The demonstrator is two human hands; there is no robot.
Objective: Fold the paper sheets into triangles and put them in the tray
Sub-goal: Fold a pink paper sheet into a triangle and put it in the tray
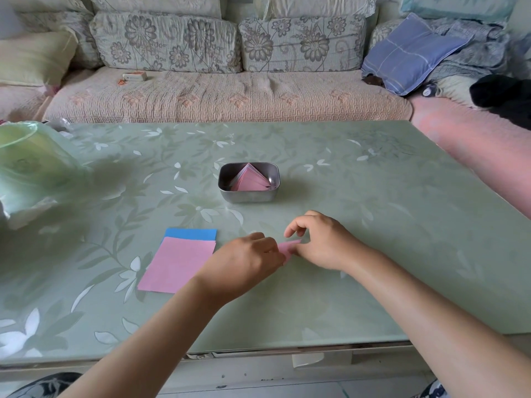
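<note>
A small pink paper piece [287,248] lies between my two hands near the table's middle front, mostly hidden by them. My left hand [247,259] grips its left part with curled fingers. My right hand [321,242] pinches its right end, the fingers arched above it. To the left lies a stack of flat sheets, a pink sheet [178,264] on top and a blue sheet [191,233] showing behind it. Farther back stands a metal tray [227,185] holding several folded pink triangles [251,178].
The green flowered table [373,225] stretches wide to the right. A green plastic bag [31,168] bulges at the left edge. A sofa with cushions runs behind the table, and a pink seat borders the right side.
</note>
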